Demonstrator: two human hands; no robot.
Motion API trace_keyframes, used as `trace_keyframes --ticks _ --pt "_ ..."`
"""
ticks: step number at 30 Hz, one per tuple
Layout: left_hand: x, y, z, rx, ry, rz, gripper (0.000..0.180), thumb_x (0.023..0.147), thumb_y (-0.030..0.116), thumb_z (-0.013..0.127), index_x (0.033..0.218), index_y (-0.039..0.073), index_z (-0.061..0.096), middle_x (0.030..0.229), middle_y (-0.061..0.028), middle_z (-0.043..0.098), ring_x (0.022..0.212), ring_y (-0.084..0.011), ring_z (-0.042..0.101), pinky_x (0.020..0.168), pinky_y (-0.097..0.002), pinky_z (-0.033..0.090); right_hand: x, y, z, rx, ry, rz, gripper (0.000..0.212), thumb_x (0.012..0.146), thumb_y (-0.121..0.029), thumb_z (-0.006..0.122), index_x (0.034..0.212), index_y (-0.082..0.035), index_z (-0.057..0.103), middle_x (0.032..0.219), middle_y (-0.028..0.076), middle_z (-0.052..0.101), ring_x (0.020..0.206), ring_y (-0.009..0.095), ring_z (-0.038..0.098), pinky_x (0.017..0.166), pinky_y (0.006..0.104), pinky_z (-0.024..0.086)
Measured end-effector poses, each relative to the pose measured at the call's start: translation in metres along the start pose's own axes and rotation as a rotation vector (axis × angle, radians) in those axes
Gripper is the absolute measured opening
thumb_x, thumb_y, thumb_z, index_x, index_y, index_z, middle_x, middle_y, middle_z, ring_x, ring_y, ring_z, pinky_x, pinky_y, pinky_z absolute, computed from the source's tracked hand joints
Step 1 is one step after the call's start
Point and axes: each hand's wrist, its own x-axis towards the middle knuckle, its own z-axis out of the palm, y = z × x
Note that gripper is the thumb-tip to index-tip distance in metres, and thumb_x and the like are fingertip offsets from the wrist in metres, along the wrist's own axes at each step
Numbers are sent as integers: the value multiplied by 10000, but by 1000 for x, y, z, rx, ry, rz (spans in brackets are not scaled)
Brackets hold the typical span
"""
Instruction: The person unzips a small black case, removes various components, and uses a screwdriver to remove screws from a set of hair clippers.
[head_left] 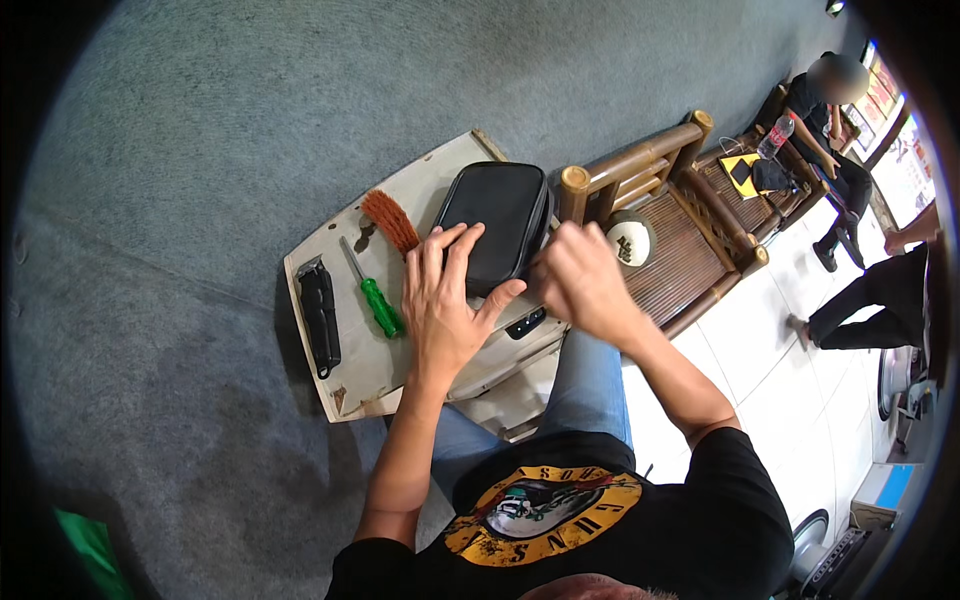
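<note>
A black zip case [497, 215] with rounded corners lies on a pale worn tabletop [375, 370]. My left hand [445, 300] rests on its near left part, fingers spread across the lid and thumb along the near edge. At the case's right side is my right hand [588, 283], fingers curled in and a little blurred; what they pinch, if anything, is hidden. Left of my left hand lie a screwdriver [376, 300] with a green handle, a reddish-brown bristle brush [390, 222] and a black hair clipper [319, 318].
A small dark device [526, 322] sits at the table's near edge. To the right stands a bamboo chair [680, 235] with a round cream object [631, 238] on it. Farther off, a person [835, 130] sits near a plastic bottle [776, 137]; another person's legs [865, 305] show at the right.
</note>
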Motion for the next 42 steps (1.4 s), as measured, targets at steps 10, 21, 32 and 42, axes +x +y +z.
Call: trace_keyframes --ticks 10,21,32,42 --pt "10 -1 -10 -158 17 -14 671 986 563 803 1336 -5 734 1352 -171 739 1240 -393 703 1048 -489 570 -15 -41 37 113 149 -20 261 811 3 804 964 -50 600 862 93 504 738 269 517 680 416 373" --pt "4 -6 -5 -74 0 30 553 1074 448 725 1364 -23 719 1352 -230 772 1266 -484 728 1065 -579 589 -15 -41 33 57 241 133 558 843 -225 938 1306 -21 704 1362 187 649 1289 387 600 1086 528 486" --pt "8 -6 1 -17 191 -230 434 1195 291 555 1013 -55 744 804 -293 726 785 -450 780 665 -502 595 -26 -44 43 16 175 117 297 804 -207 914 1051 -145 761 1192 37 666 1233 309 615 1039 476 489" --pt "59 -69 -30 -12 232 -450 697 1232 405 462 763 -94 596 617 -174 527 582 -226 524 617 -447 436 -33 -48 49 -5 211 154 289 759 -185 958 993 -145 794 1112 20 693 1142 288 619 941 445 416"
